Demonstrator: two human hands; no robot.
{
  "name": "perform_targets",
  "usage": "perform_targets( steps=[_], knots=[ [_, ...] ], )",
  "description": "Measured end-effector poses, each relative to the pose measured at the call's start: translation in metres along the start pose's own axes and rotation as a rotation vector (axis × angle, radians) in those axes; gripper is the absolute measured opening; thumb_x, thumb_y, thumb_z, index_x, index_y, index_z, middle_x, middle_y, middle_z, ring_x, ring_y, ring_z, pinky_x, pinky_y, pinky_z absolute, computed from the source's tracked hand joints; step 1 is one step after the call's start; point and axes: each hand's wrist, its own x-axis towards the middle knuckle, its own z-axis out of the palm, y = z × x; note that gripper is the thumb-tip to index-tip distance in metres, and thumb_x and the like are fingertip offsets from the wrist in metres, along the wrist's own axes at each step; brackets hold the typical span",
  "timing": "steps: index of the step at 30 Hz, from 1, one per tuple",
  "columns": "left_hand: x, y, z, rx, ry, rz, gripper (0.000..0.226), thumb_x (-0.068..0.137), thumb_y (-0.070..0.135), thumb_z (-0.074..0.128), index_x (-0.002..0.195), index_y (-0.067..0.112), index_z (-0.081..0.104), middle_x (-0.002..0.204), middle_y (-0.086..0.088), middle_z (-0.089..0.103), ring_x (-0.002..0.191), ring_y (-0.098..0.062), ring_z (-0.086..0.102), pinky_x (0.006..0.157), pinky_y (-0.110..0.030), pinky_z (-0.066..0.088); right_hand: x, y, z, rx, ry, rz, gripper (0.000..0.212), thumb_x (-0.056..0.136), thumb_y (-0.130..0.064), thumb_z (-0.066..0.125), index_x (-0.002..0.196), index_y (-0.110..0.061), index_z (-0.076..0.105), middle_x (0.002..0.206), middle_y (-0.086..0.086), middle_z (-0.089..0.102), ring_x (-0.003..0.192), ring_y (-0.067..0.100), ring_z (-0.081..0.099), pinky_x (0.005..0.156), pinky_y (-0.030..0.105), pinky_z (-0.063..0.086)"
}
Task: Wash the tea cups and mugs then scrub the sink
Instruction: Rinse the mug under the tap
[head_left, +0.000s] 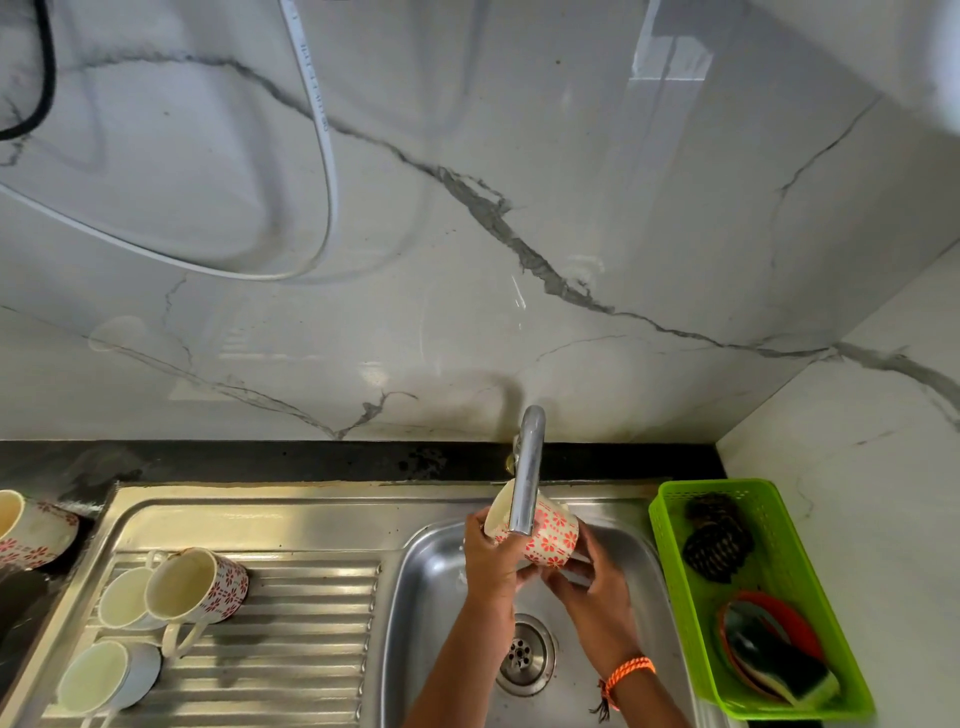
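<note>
Floral mug (551, 531) held tilted under the tap spout (527, 478), above the sink basin (431, 582): left hand (488, 556) fingers curl round its rim, right hand (589, 574) fingers wrap its base; a wet slip could knock it against the spout or drop it into the basin.

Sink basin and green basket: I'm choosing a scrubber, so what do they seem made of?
The sink basin looks like brushed stainless steel: grey metal with soft reflections and a pressed ribbed drainboard. The green basket looks like moulded plastic: uniform bright colour and perforated walls.
</note>
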Motion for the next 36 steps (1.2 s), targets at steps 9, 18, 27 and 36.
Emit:
perform_targets(
  steps=[9, 18, 27, 36],
  knots=[
    [-0.006, -0.006, 0.005, 0.398, -0.06, 0.374, 0.081, 0.063, 0.056, 0.096, 0.128, 0.043, 0.049, 0.11, 0.001, 0.072, 0.097, -0.028, 0.076, 0.079, -0.042, 0.066, 0.001, -0.016, 0.009, 0.526, 0.023, 0.312, 0.037, 0.105, -0.041, 0.055, 0.129, -0.016, 0.067, 0.109, 0.018, 0.078, 0.099, 0.036, 0.077, 0.086, 0.051, 0.064],
    [-0.024, -0.018, 0.008, 0.473, -0.071, 0.31, 0.055, 0.08, 0.027, 0.094, 0.12, 0.026, 0.055, 0.099, 0.021, 0.074, 0.088, -0.008, 0.075, 0.075, -0.026, 0.062, -0.007, -0.009, 0.005, 0.348, 0.108, 0.255, 0.048, 0.086, -0.051, 0.076, 0.118, -0.017, 0.065, 0.098, 0.013, 0.079, 0.085, 0.026, 0.079, 0.067, 0.037, 0.065],
    [-0.007, -0.005, 0.006, 0.336, -0.291, 0.228, 0.066, 0.07, 0.005, 0.09, 0.131, 0.013, 0.066, 0.12, -0.009, 0.078, 0.12, -0.02, 0.071, 0.097, -0.031, 0.059, 0.017, -0.02, -0.013, 0.396, 0.072, 0.102, 0.02, 0.099, -0.018, 0.065, 0.117, -0.015, 0.072, 0.094, 0.015, 0.077, 0.097, 0.029, 0.076, 0.081, 0.035, 0.064],
    [0.01, 0.005, -0.012, 0.268, -0.257, 0.362, 0.097, 0.057, -0.009, 0.056, 0.134, 0.05, 0.062, 0.143, 0.003, 0.06, 0.123, -0.012, 0.065, 0.089, -0.032, 0.059, 0.052, -0.03, 0.007, 0.734, -0.013, 0.124, 0.057, 0.08, -0.017, 0.064, 0.137, -0.012, 0.06, 0.121, 0.018, 0.068, 0.104, 0.028, 0.069, 0.083, 0.04, 0.061]
  ],
)
